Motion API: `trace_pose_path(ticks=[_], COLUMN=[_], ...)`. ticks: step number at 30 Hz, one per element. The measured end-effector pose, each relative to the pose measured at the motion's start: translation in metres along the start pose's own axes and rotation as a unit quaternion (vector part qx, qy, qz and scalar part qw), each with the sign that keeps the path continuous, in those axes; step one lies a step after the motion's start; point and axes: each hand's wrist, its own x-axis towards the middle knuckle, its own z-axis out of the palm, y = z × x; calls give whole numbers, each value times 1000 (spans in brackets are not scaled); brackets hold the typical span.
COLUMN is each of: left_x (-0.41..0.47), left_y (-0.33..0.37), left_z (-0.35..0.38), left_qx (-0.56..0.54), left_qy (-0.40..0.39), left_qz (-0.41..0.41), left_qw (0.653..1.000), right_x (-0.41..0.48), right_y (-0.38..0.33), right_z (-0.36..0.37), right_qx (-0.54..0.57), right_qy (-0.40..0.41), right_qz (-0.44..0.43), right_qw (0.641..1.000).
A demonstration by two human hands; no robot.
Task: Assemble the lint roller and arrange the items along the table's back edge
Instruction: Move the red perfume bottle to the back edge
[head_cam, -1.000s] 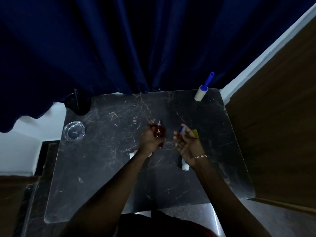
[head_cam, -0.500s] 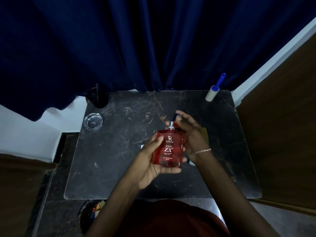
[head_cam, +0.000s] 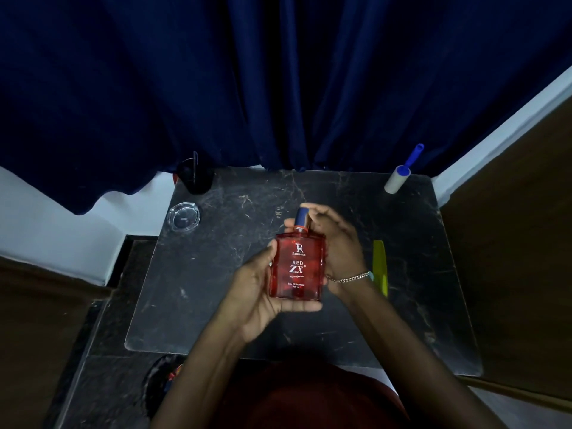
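Lint roller [head_cam: 399, 178] stands at the desk's [head_cam: 216, 305] back right corner (blue handle up). Above the desk's middle, left hand [head_cam: 260, 292] cradles a red perfume bottle [head_cam: 297, 267]; right hand [head_cam: 337, 243] fingers pinch its cap [head_cam: 301, 216].

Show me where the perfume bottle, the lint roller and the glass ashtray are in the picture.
perfume bottle [head_cam: 297, 267]: head view, on the red front face with the label.
lint roller [head_cam: 397, 180]: head view, on the white roll, below the blue handle.
glass ashtray [head_cam: 183, 217]: head view, on its clear base.
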Motion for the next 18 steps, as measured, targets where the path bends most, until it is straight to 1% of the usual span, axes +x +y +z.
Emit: trace_pose_path(ticks=[3,9,13,16,18], left_x=[1,2,4,6,8], left_y=[3,-1,0,9,15], left_z=[-2,-4,-10,-18,-25], left_qx=[7,6,6,18,29], left_qy=[31,67,69,60,43], left_qz=[19,51,57,65,81], left_qw=[999,996,996,996,995], right_x=[-1,0,4,9,12], right_y=[3,8,11,14,18], right_z=[4,16,14,12,11], right_qx=[-2,2,3,-36,-65], right_qy=[-3,6,-19,-55,-64], right_qz=[-21,-50,-43,-25,-10], right_qw=[1000,999,999,998,996])
